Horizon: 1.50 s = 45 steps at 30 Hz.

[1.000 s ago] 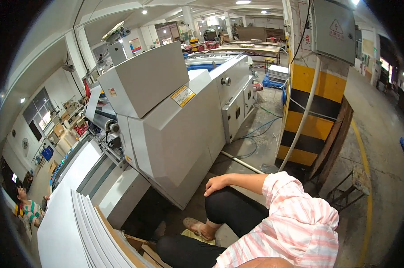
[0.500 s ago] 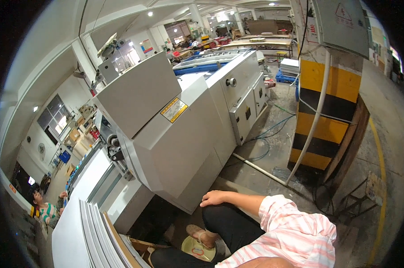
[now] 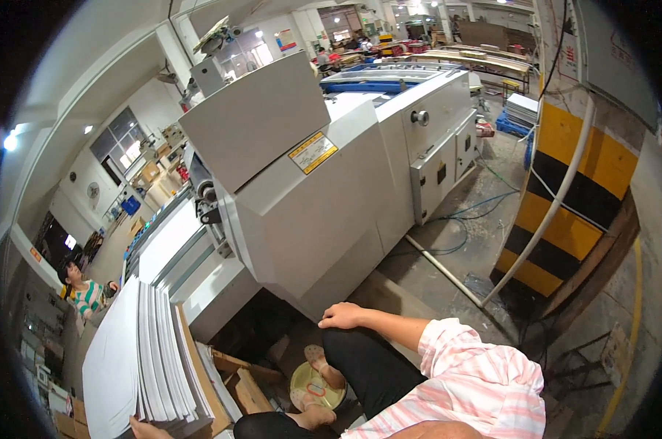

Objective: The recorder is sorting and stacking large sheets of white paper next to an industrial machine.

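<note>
A tall stack of white paper sheets (image 3: 111, 358) leans at the lower left, its sheet edges fanned slightly apart. My left hand (image 3: 149, 430) shows only in part at the lower edge of the view, its fingers closed at the bottom corner of the front sheets. The rest of that hand is cut off. My right hand (image 3: 340, 316) lies over my bent knee in black trousers (image 3: 371, 366), fingers draped and holding nothing. My feet in clogs rest by a round yellowish lid or tub (image 3: 318, 388).
A large grey-white machine (image 3: 324, 212) stands ahead, its feed bed (image 3: 177, 256) on the left. At right rises a yellow-and-black striped pillar (image 3: 576, 197) with a pale pipe (image 3: 543, 227). Blue hoses (image 3: 463, 219) lie on the floor. Another person (image 3: 89, 293) is beyond the stack.
The view has turned left, so the machine and pillar appear farther right. My left hand has come into view at the paper stack. My right hand stays on the knee.
</note>
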### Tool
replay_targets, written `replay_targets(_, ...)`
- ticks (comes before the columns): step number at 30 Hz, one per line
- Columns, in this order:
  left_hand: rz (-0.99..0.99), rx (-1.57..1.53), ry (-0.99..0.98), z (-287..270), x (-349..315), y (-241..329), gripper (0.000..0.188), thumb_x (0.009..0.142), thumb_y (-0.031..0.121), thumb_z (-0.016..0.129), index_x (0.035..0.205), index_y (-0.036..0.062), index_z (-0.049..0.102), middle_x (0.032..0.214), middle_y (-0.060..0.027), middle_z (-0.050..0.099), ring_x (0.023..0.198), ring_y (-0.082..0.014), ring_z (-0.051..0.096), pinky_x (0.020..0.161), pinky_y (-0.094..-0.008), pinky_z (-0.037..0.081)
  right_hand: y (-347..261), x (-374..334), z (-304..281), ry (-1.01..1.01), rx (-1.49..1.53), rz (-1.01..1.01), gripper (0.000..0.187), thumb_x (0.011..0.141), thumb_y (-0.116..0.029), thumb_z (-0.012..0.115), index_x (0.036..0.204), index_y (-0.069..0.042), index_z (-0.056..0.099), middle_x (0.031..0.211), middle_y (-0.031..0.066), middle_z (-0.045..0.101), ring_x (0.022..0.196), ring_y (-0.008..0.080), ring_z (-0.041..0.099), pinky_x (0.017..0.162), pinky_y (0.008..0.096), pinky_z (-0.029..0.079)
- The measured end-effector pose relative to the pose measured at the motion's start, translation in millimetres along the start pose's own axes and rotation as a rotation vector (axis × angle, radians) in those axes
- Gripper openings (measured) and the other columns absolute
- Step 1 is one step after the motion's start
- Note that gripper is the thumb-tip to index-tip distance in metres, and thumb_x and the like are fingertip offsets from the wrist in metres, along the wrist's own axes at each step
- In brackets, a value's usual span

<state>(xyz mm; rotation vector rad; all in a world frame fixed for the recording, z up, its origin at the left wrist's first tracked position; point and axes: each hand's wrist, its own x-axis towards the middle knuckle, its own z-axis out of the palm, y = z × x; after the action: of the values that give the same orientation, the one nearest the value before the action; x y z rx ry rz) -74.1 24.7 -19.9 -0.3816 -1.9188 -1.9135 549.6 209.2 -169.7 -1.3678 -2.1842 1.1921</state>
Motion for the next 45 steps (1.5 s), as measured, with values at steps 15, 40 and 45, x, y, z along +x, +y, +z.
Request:
replay_targets(15, 0.149, 0.079, -0.037, 6.7, 12.0, -12.4, 0.044, 0.081, 0.033, 0.051, 0.093, -0.0067, 0.065, 0.090, -0.0203, 0.064, 0.079, -0.0309, 0.059, 0.072, -0.0376, 0.045, -17.9, 6.4, 14.4, 0.116, 0.007, -0.061, 0.056, 0.081, -0.053, 0.048, 0.101, -0.004, 0.066, 0.103, 0.0181, 0.063, 0.099, 0.0357, 0.057, 0.083, 0.0444, 0.044)
replay_targets(40, 0.230, 0.052, -0.080, 27.3, 8.5, -10.9, 0.046, 0.089, 0.035, 0.049, 0.100, -0.0077, 0.063, 0.091, -0.0210, 0.064, 0.077, -0.0305, 0.060, 0.067, -0.0391, 0.047, -35.3, 25.4, 40.1, 0.049, -0.030, 0.062, 0.051, 0.080, -0.051, 0.053, 0.096, -0.005, 0.067, 0.100, 0.0179, 0.064, 0.100, 0.0340, 0.058, 0.084, 0.0429, 0.045)
replay_targets(45, 0.216, 0.074, -0.087, 14.6, 15.9, -18.9, 0.047, 0.089, 0.035, 0.049, 0.100, -0.0075, 0.063, 0.091, -0.0207, 0.064, 0.077, -0.0303, 0.060, 0.067, -0.0388, 0.047, -40.9, 26.1, 33.8, 0.087, -0.051, 0.041, 0.051, 0.080, -0.050, 0.053, 0.093, -0.002, 0.067, 0.098, 0.0183, 0.064, 0.096, 0.0347, 0.059, 0.081, 0.0434, 0.046)
